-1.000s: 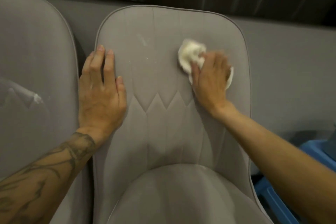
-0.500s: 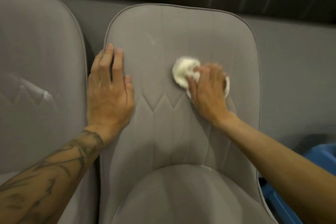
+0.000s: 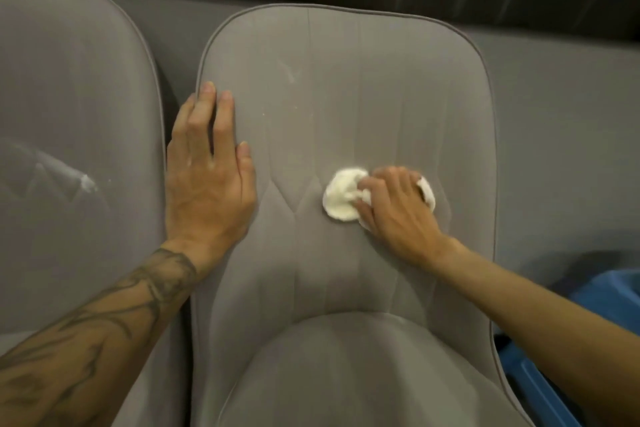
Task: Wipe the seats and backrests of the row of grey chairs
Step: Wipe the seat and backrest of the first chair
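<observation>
Middle chair backrest: left hand flat on its left edge, fingers straight, close together, thumb alongside. Right hand presses white cloth against backrest at mid-height, right of centre, fingers curled over cloth. Seat below. Neighbouring chair on left, white smear on its backrest.

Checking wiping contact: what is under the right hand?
A crumpled white cloth, pressed on the grey backrest by the right hand. Its middle is hidden beneath that hand.
</observation>
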Action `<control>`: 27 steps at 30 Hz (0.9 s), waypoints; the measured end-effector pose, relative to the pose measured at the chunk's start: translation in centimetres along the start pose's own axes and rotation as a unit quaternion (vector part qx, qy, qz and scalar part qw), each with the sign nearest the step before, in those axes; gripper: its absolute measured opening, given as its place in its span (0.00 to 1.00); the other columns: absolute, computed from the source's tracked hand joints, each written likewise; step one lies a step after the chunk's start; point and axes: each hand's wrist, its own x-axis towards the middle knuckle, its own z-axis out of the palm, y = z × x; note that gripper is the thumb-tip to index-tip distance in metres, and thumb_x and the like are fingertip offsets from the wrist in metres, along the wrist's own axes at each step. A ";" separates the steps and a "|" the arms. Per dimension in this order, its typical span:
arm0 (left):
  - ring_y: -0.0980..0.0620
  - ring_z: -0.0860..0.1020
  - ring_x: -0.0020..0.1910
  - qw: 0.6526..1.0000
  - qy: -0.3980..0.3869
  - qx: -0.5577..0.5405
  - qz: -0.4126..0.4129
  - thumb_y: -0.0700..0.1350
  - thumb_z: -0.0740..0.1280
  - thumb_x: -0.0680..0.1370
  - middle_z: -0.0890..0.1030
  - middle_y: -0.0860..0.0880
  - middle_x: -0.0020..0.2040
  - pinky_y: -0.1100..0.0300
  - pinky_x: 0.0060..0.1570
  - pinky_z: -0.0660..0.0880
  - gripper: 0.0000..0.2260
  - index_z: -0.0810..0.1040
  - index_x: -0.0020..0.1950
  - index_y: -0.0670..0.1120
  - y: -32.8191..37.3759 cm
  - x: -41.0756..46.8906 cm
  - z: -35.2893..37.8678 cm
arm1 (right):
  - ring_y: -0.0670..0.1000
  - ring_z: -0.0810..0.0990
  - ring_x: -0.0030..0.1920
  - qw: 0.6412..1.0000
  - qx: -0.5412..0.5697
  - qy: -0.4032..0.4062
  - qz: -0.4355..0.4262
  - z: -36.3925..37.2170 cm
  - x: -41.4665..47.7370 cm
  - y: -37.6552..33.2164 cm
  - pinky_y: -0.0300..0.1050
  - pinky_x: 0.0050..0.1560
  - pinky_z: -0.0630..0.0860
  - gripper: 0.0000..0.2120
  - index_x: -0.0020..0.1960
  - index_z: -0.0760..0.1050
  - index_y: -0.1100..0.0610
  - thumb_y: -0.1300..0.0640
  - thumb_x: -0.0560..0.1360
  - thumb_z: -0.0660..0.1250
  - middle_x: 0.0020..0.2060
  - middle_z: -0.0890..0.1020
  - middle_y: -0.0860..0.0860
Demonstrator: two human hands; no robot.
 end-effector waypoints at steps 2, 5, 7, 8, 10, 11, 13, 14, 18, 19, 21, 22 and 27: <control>0.33 0.65 0.77 1.000 0.004 -0.001 0.000 0.42 0.61 0.84 0.64 0.35 0.79 0.41 0.78 0.62 0.25 0.62 0.81 0.37 0.0 0.0 0.0 | 0.61 0.76 0.47 1.000 0.000 -0.018 -0.014 -0.1 -0.1 0.4 0.55 0.52 0.66 0.12 0.57 0.73 0.58 0.49 0.82 0.61 0.49 0.78 0.60; 0.33 0.65 0.77 1.000 0.007 0.003 0.000 0.42 0.60 0.85 0.64 0.35 0.79 0.42 0.78 0.61 0.25 0.62 0.81 0.37 -0.1 -0.1 0.1 | 0.59 0.72 0.49 0.990 -0.052 0.078 0.105 0.3 5.4 2.1 0.54 0.49 0.64 0.12 0.57 0.69 0.56 0.47 0.82 0.59 0.50 0.76 0.60; 0.33 0.65 0.77 1.000 0.011 0.005 0.004 0.42 0.60 0.85 0.64 0.35 0.79 0.42 0.79 0.61 0.25 0.62 0.81 0.37 -0.2 -0.1 0.2 | 0.57 0.69 0.50 0.972 -0.040 0.134 0.190 0.5 7.2 2.2 0.53 0.50 0.64 0.14 0.56 0.70 0.58 0.46 0.83 0.57 0.51 0.75 0.59; 0.33 0.65 0.77 1.000 0.012 0.005 0.006 0.42 0.60 0.85 0.64 0.35 0.79 0.42 0.78 0.61 0.25 0.62 0.81 0.37 -0.2 -0.1 0.2 | 0.57 0.69 0.50 0.968 -0.025 0.143 0.203 1.0 6.2 1.6 0.53 0.51 0.64 0.15 0.56 0.71 0.60 0.47 0.83 0.58 0.51 0.75 0.60; 0.33 0.65 0.77 1.000 0.011 0.001 0.005 0.42 0.60 0.85 0.64 0.35 0.79 0.42 0.78 0.61 0.25 0.62 0.81 0.37 -0.2 0.0 0.1 | 0.59 0.71 0.50 0.982 0.004 0.103 0.155 2.3 1.5 -0.9 0.55 0.52 0.66 0.14 0.56 0.74 0.62 0.51 0.82 0.60 0.50 0.76 0.62; 0.33 0.65 0.77 1.000 0.010 -0.002 0.004 0.42 0.60 0.85 0.64 0.35 0.80 0.42 0.78 0.62 0.25 0.62 0.81 0.37 -0.2 0.0 0.1 | 0.60 0.73 0.49 0.994 0.011 0.052 0.095 2.8 -1.7 -2.2 0.55 0.51 0.68 0.13 0.54 0.76 0.62 0.52 0.81 0.61 0.48 0.78 0.62; 0.33 0.65 0.77 1.000 0.007 -0.004 -0.001 0.42 0.60 0.85 0.64 0.35 0.80 0.41 0.78 0.62 0.25 0.62 0.81 0.37 -0.1 0.0 0.0 | 0.59 0.77 0.42 0.995 0.012 -0.076 -0.063 3.2 -7.5 -4.0 0.52 0.43 0.71 0.11 0.49 0.79 0.58 0.53 0.80 0.61 0.42 0.79 0.57; 0.34 0.65 0.77 1.000 0.006 -0.006 -0.003 0.42 0.60 0.85 0.64 0.35 0.80 0.41 0.78 0.62 0.25 0.62 0.81 0.37 -0.1 0.0 0.0 | 0.58 0.78 0.40 0.985 0.005 -0.118 -0.129 3.1 -9.1 -4.2 0.51 0.42 0.72 0.12 0.49 0.79 0.56 0.53 0.81 0.59 0.41 0.80 0.55; 0.34 0.65 0.77 1.000 0.009 -0.007 0.000 0.43 0.60 0.85 0.64 0.36 0.79 0.41 0.77 0.63 0.25 0.62 0.81 0.37 -0.2 -0.1 0.3 | 0.59 0.79 0.43 0.995 -0.005 -0.036 -0.091 3.4 -5.3 -2.4 0.53 0.48 0.67 0.11 0.56 0.75 0.57 0.51 0.80 0.60 0.47 0.80 0.58; 0.34 0.65 0.77 1.000 0.009 -0.005 0.003 0.43 0.60 0.85 0.64 0.36 0.79 0.41 0.78 0.62 0.25 0.62 0.81 0.37 -0.3 -0.1 0.3 | 0.60 0.77 0.46 1.000 -0.014 0.009 -0.015 3.4 -3.0 -1.8 0.54 0.49 0.66 0.10 0.58 0.72 0.56 0.51 0.80 0.61 0.50 0.78 0.58; 0.34 0.65 0.78 1.000 0.010 -0.006 0.002 0.43 0.61 0.85 0.64 0.36 0.80 0.41 0.78 0.63 0.25 0.61 0.81 0.38 -0.4 -0.1 0.4 | 0.58 0.71 0.51 0.988 -0.013 0.084 0.128 3.4 0.3 -1.2 0.53 0.52 0.64 0.11 0.59 0.70 0.55 0.49 0.82 0.61 0.54 0.72 0.56; 0.34 0.65 0.78 1.000 0.008 -0.009 0.001 0.43 0.61 0.85 0.64 0.36 0.80 0.41 0.77 0.63 0.25 0.61 0.81 0.38 -0.3 0.0 0.3 | 0.58 0.70 0.51 0.982 -0.005 0.103 0.160 3.6 0.5 -1.6 0.53 0.53 0.64 0.12 0.59 0.69 0.56 0.48 0.82 0.60 0.54 0.70 0.55; 0.34 0.66 0.77 1.000 0.011 -0.001 -0.003 0.42 0.61 0.85 0.65 0.36 0.79 0.41 0.77 0.64 0.25 0.63 0.81 0.37 -0.1 0.0 0.2 | 0.59 0.75 0.48 0.999 0.020 -0.003 -0.036 4.6 -7.0 -4.1 0.51 0.54 0.67 0.11 0.58 0.70 0.56 0.49 0.82 0.60 0.53 0.72 0.55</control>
